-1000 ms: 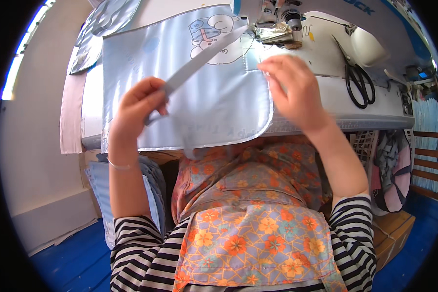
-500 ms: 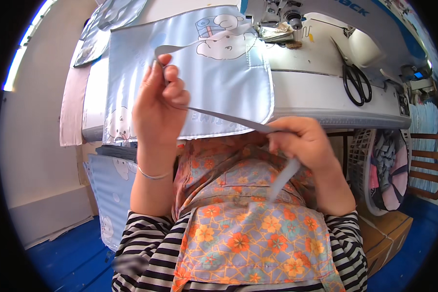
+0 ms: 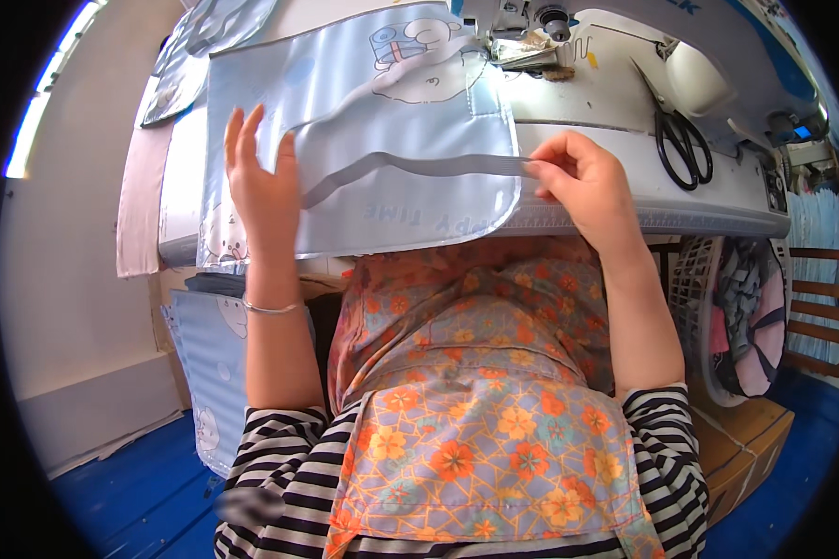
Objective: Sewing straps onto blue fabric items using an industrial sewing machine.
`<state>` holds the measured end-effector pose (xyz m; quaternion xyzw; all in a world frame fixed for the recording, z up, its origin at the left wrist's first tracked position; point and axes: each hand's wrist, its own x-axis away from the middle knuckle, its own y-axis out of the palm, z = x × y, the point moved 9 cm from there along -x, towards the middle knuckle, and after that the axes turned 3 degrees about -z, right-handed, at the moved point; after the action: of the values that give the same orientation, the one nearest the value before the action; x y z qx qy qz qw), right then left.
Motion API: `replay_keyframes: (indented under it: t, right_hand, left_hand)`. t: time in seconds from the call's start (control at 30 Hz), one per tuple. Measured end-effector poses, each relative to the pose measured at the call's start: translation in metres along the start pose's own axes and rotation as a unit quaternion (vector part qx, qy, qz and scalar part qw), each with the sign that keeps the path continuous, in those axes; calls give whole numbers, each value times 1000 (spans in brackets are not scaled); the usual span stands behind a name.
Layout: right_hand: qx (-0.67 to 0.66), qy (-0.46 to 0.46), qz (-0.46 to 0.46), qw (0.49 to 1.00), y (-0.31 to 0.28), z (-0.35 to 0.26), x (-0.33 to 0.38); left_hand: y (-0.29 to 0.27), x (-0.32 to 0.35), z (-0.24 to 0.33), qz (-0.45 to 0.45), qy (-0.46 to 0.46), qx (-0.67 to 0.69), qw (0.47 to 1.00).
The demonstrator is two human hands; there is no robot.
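The step in hand looks like straightening the grey strip (image 3: 410,166) over the pale blue panel (image 3: 410,121) on the worktop (image 3: 183,196): the right hand (image 3: 587,191) pinches one end, the left hand (image 3: 263,191) spreads its fingers (whether the strip touches it, I can't tell). Next seemingly calls for a left grip. Half a second ago the left hand held the strip, and the right was lower, over the apron (image 3: 494,438).

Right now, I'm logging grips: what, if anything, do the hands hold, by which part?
The right hand pinches the grey strip, seemingly by its free end; the left hand, open, shows no clear grip.
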<state>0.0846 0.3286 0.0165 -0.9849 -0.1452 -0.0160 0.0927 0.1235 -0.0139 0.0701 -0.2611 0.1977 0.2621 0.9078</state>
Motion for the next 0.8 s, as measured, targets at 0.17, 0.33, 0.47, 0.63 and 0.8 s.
replay_keyframes:
  t: [0.17,0.33,0.47,0.63,0.8]
  right_hand:
    - [141,-56,14,988,9,-9,-14]
    - [209,-133,41,968,14,-20,-15]
    - [353,-255,43,899,24,-39,-4]
    - [411,-382,1,828,33,-45,17]
    - [424,-386,-27,819,35,-48,12]
  left_hand:
    - [109,78,126,-232,337,-206,889]
    - [145,92,105,-294,330,-143,886]
    - [146,95,101,-294,354,-133,878]
    - [146,90,101,-320,349,-121,872]
    - [149,77,96,-346,337,-119,868]
